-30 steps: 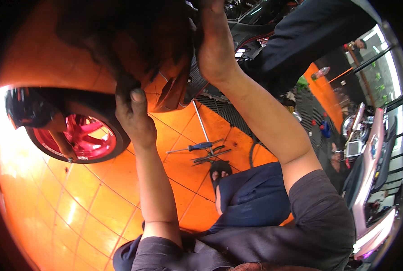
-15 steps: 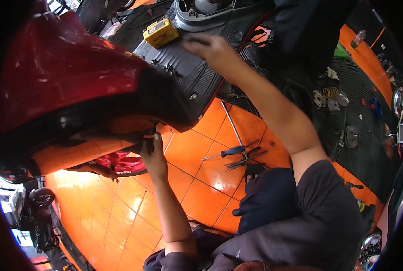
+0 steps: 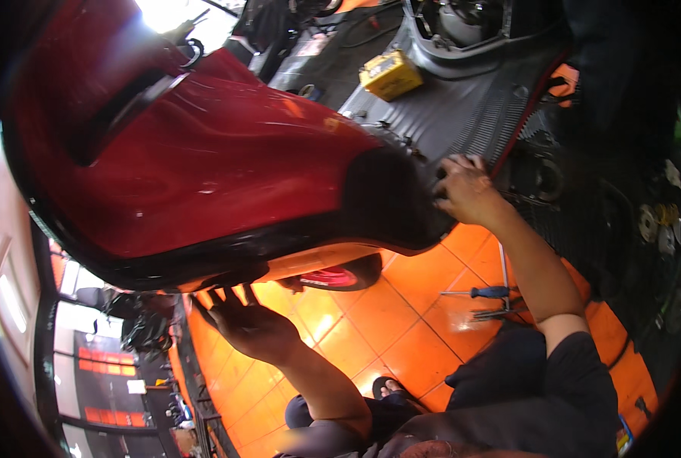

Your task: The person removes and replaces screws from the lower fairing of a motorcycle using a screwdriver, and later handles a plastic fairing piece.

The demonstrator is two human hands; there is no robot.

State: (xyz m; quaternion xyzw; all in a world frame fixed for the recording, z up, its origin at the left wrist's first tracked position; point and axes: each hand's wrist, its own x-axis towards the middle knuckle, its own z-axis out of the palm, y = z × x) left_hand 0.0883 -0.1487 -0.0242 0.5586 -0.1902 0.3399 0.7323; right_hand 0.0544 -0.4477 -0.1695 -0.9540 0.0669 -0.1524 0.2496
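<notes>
A large glossy red scooter front body panel (image 3: 272, 168) with black lower trim fills the upper left. My left hand (image 3: 252, 328) is below it, palm up with fingers spread, the tips at the black lower edge. At the panel's black right end, beside the grey footboard (image 3: 470, 99), my right hand (image 3: 466, 189) has its fingers curled round the corner. Its fingertips are partly hidden. On the footboard sits a yellow boxy battery (image 3: 390, 75), apart from both hands. Beneath the panel a red wheel rim (image 3: 329, 277) with a black tyre shows.
A blue-handled screwdriver (image 3: 489, 292) lies on the orange tiles (image 3: 355, 328) near my right knee, beside a long metal rod (image 3: 505, 263). Dark matting with loose round parts (image 3: 649, 221) spreads to the right. Parked motorcycles (image 3: 138, 317) stand at the far left.
My right hand has come down from near the battery to the panel's right end. My left hand has shifted left along the lower edge, its fingers now spread. The view has swung left.
</notes>
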